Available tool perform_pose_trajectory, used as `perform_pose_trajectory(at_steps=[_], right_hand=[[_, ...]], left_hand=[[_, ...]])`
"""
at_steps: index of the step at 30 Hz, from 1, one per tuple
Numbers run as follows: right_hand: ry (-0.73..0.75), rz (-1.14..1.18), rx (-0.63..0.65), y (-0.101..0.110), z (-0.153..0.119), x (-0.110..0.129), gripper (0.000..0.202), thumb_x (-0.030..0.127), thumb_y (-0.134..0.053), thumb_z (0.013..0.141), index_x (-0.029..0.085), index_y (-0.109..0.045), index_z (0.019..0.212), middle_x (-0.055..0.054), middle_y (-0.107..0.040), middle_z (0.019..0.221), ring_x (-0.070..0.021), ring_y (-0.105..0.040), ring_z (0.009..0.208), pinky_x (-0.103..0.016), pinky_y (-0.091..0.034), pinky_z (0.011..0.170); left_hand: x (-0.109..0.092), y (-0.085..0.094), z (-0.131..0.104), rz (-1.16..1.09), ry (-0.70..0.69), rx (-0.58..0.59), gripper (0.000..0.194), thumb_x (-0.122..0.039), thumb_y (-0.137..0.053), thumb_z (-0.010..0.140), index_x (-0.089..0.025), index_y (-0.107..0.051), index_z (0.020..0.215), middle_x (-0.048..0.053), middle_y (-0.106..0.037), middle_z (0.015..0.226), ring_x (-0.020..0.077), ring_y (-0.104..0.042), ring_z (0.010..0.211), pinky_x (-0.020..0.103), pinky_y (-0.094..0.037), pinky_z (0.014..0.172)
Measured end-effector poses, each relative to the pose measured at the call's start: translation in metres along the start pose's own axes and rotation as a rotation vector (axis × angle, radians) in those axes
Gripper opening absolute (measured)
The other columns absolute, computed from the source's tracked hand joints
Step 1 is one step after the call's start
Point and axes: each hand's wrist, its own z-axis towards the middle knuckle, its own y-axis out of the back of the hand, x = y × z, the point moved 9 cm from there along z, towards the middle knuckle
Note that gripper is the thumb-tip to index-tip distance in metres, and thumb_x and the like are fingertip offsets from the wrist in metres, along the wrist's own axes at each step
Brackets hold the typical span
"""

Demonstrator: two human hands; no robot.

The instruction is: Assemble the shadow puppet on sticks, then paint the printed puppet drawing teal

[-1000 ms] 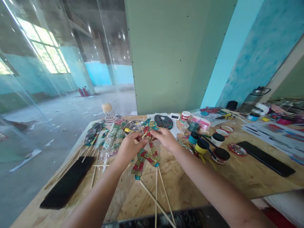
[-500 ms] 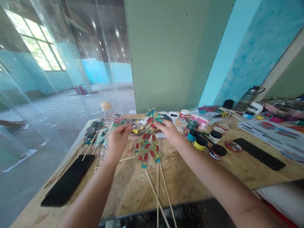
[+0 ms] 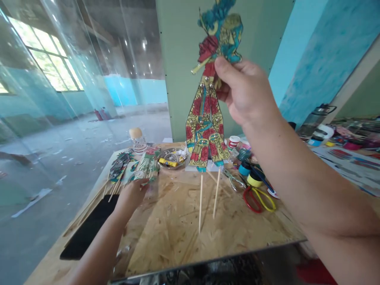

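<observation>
Right hand [image 3: 247, 89] now holds the puppet [image 3: 204, 103] higher, nearer the camera; left hand [image 3: 133, 194] sits lower, farther left.

Wooden worktop [image 3: 166, 233] over there: black slab [image 3: 86, 233] left, plastic packet [image 3: 150, 163], metal dish [image 3: 175, 168] toward back, pliers [image 3: 235, 181], scissors [image 3: 254, 190] right

The red-and-gold jointed puppet [image 3: 209, 133] hangs upright — sticks [image 3: 201, 202] dangling below.

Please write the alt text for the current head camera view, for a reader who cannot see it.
A right hand holds up a flat, jointed figure in red, yellow and blue, thin sticks hanging below it, over a wooden table. The left hand is near plastic packets; a metal dish and small jars sit farther back.
</observation>
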Motion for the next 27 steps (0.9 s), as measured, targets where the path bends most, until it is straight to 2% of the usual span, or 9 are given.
perform_pose_trajectory(at_steps=[3, 6, 8, 11, 14, 17, 20, 24, 27], right_hand=[[0.027, -0.039, 0.028, -0.015, 0.009, 0.023, 0.022, 0.032, -0.064, 0.092, 0.019, -0.064, 0.074, 0.003, -0.065, 0.073, -0.0122, -0.067, 0.076, -0.026, -0.053, 0.067], [0.035, -0.090, 0.053, -0.027, 0.014, 0.033, 0.026, 0.038, -0.063, 0.090, 0.017, -0.063, 0.075, 0.004, -0.066, 0.075, -0.0142, -0.069, 0.086, -0.026, -0.052, 0.068], [0.054, -0.138, 0.067, -0.032, 0.015, 0.037, 0.030, 0.045, -0.062, 0.089, 0.017, -0.063, 0.077, 0.004, -0.066, 0.079, -0.0166, -0.069, 0.093, -0.027, -0.051, 0.069], [0.082, -0.156, 0.074, -0.035, 0.017, 0.046, 0.035, 0.050, -0.062, 0.088, 0.017, -0.062, 0.078, 0.003, -0.065, 0.083, -0.0183, -0.068, 0.095, -0.027, -0.051, 0.069], [0.092, -0.104, 0.017, -0.027, 0.018, 0.050, 0.031, 0.044, -0.061, 0.092, 0.016, -0.059, 0.077, 0.003, -0.060, 0.078, -0.0144, -0.068, 0.086, -0.024, -0.051, 0.065], [0.052, -0.059, -0.039, -0.009, 0.015, 0.030, 0.028, 0.037, -0.064, 0.092, 0.017, -0.056, 0.074, 0.002, -0.055, 0.071, -0.0109, -0.064, 0.071, -0.022, -0.049, 0.059], [-0.057, -0.031, -0.060, 0.012, 0.005, -0.029, 0.030, 0.043, -0.072, 0.084, 0.019, -0.057, 0.074, 0.001, -0.056, 0.070, -0.0121, -0.059, 0.066, -0.024, -0.049, 0.056], [-0.307, 0.006, -0.156, 0.042, -0.019, -0.134, 0.037, 0.052, -0.078, 0.071, 0.021, -0.058, 0.071, 0.001, -0.057, 0.067, -0.0128, -0.053, 0.061, -0.027, -0.045, 0.055], [-0.354, -0.004, -0.148, 0.046, -0.029, -0.181, 0.041, 0.057, -0.078, 0.066, 0.022, -0.057, 0.068, 0.002, -0.054, 0.063, -0.0125, -0.050, 0.056, -0.028, -0.042, 0.053]], left_hand=[[-0.045, 0.008, -0.009, -0.107, -0.102, -0.028, 0.047, -0.054, -0.051, 0.086, -0.021, -0.069, 0.114, 0.011, -0.075, 0.105, 0.0267, -0.069, 0.095, 0.038, -0.051, 0.084], [-0.110, 0.018, -0.020, -0.299, -0.296, -0.012, 0.062, -0.061, -0.048, 0.088, -0.025, -0.051, 0.138, 0.009, -0.062, 0.137, 0.0228, -0.060, 0.122, 0.037, -0.047, 0.102], [-0.158, 0.027, -0.034, -0.572, -0.540, 0.038, 0.081, -0.057, -0.061, 0.084, -0.026, -0.030, 0.151, 0.010, -0.039, 0.157, 0.0250, -0.040, 0.142, 0.040, -0.034, 0.117], [-0.192, 0.029, -0.041, -0.771, -0.583, 0.114, 0.088, -0.051, -0.072, 0.079, -0.032, -0.027, 0.152, 0.006, -0.035, 0.160, 0.0256, -0.036, 0.145, 0.040, -0.032, 0.120], [-0.198, 0.027, -0.040, -0.907, -0.466, 0.171, 0.071, -0.050, -0.072, 0.078, -0.027, -0.046, 0.140, 0.009, -0.063, 0.134, 0.0229, -0.064, 0.114, 0.038, -0.052, 0.099], [-0.197, 0.013, -0.043, -0.911, -0.395, 0.312, 0.042, -0.057, -0.068, 0.078, -0.021, -0.070, 0.098, 0.004, -0.074, 0.083, 0.0172, -0.068, 0.074, 0.034, -0.057, 0.078], [-0.180, -0.013, -0.041, -0.884, -0.270, 0.401, 0.045, -0.065, -0.067, 0.075, -0.020, -0.069, 0.071, 0.004, -0.073, 0.074, 0.0177, -0.067, 0.073, 0.035, -0.057, 0.079], [-0.150, -0.057, -0.031, -0.892, -0.128, 0.448, 0.048, -0.065, -0.072, 0.068, -0.019, -0.070, 0.082, 0.006, -0.075, 0.086, 0.0184, -0.069, 0.073, 0.037, -0.059, 0.076], [-0.126, -0.078, -0.017, -0.875, -0.040, 0.436, 0.051, -0.060, -0.071, 0.072, -0.017, -0.067, 0.099, 0.007, -0.075, 0.086, 0.0142, -0.066, 0.062, 0.034, -0.058, 0.068]])
